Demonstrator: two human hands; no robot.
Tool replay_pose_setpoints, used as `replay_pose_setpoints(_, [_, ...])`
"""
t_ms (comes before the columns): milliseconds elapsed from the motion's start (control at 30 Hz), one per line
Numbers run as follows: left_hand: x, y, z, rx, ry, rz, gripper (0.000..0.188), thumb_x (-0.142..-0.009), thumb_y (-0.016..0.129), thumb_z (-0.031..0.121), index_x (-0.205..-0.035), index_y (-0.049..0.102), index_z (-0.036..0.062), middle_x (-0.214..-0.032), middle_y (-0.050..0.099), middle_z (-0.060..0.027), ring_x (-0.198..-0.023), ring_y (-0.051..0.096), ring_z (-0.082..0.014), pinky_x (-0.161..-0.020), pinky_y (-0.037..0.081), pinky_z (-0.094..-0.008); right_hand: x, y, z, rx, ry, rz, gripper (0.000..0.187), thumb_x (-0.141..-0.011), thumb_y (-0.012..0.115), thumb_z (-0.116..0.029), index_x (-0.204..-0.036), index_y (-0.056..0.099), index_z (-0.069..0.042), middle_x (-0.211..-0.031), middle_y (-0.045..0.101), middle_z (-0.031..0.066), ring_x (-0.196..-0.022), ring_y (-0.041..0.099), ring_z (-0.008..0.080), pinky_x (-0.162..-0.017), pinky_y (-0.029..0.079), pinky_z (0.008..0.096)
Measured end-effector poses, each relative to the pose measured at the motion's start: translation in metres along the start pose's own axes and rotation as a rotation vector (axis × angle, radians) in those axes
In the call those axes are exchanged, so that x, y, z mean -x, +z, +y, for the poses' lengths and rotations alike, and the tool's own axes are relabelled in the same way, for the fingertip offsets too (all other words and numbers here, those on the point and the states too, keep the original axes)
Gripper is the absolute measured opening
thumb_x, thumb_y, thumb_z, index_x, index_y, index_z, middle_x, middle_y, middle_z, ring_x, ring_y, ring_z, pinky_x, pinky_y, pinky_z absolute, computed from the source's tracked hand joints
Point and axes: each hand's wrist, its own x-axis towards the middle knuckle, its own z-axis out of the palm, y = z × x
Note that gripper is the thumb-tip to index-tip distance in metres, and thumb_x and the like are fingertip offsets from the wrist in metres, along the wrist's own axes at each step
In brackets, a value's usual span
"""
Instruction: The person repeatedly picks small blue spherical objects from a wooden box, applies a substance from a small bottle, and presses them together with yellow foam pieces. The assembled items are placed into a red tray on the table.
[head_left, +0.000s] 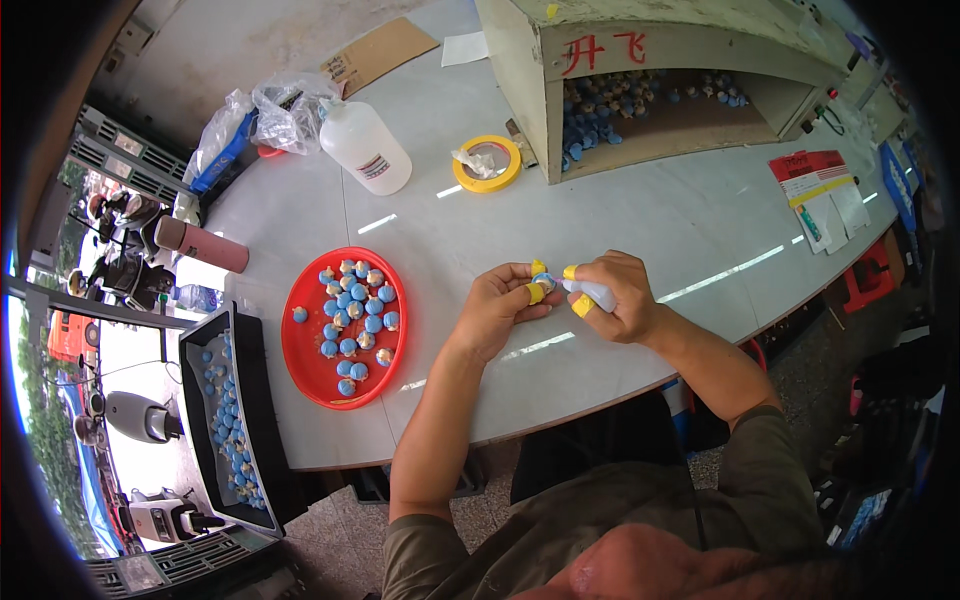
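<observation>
Over the middle of the table, my left hand [503, 303] pinches a small blue piece [545, 282] between fingertips wrapped in yellow tape. My right hand [621, 293] is closed round a small whitish squeeze bottle [592, 291], its tip turned toward the blue piece. Yellow tape also covers fingertips of the right hand. Whether the tip touches the piece I cannot tell. Left of my hands lies a round red tray [318, 372] with several small blue-and-cream balls [358, 292] spread over it.
A black bin [262, 400] at the left edge holds more blue balls. Behind stand a white bottle [366, 148], a yellow tape roll [489, 186] and a pink flask [203, 243]. An open-fronted box [655, 160] with many small pieces is at the back right, near red-and-white papers [815, 190].
</observation>
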Motion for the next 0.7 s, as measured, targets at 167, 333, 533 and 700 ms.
replay_pose_setpoints(167, [0.0005, 0.001, 0.0014, -0.014, -0.006, 0.013, 0.03, -0.096, 0.056, 0.004, -0.125, 0.057, -0.0027, -0.116, 0.068, -0.0141, -0.108, 0.071, -0.0255, -0.087, 0.058, -0.0307, 0.002, 0.0002, 0.0015, 0.009, 0.013, -0.029, 0.025, -0.077, 0.072, -0.01, -0.1, 0.066, -0.003, -0.081, 0.073, 0.0081, -0.059, 0.064, 0.0254, -0.058, 0.048, 0.0358])
replay_pose_setpoints(333, [-0.0013, -0.0015, -0.001, 0.015, -0.004, 0.017, 0.03, -0.096, 0.057, 0.005, -0.125, 0.057, -0.0042, -0.117, 0.068, -0.0149, -0.109, 0.07, -0.0265, -0.088, 0.058, -0.0314, 0.0003, -0.0021, -0.0028, -0.044, 0.001, 0.055, 0.025, -0.077, 0.071, -0.008, -0.1, 0.066, -0.001, -0.079, 0.072, 0.0094, -0.059, 0.063, 0.0247, -0.058, 0.048, 0.0351])
replay_pose_setpoints(533, [-0.0018, -0.0046, 0.0011, 0.073, -0.03, -0.02, 0.032, -0.096, 0.058, 0.005, -0.126, 0.057, -0.0059, -0.119, 0.067, -0.0167, -0.109, 0.07, -0.0278, -0.088, 0.06, -0.0321, 0.0035, -0.0024, 0.0007, -0.101, 0.088, 0.181, 0.025, -0.077, 0.072, -0.007, -0.099, 0.065, 0.002, -0.078, 0.07, 0.0149, -0.058, 0.06, 0.0243, -0.056, 0.048, 0.034])
replay_pose_setpoints(700, [0.0001, -0.0029, 0.0035, 0.065, -0.022, -0.047, 0.033, -0.095, 0.059, 0.004, -0.127, 0.057, -0.0061, -0.122, 0.066, -0.0179, -0.11, 0.07, -0.0285, -0.088, 0.06, -0.032, 0.0034, -0.0041, 0.0006, -0.093, 0.073, 0.14, 0.023, -0.078, 0.073, -0.008, -0.096, 0.065, 0.001, -0.079, 0.071, 0.014, -0.058, 0.06, 0.0241, -0.056, 0.047, 0.0346])
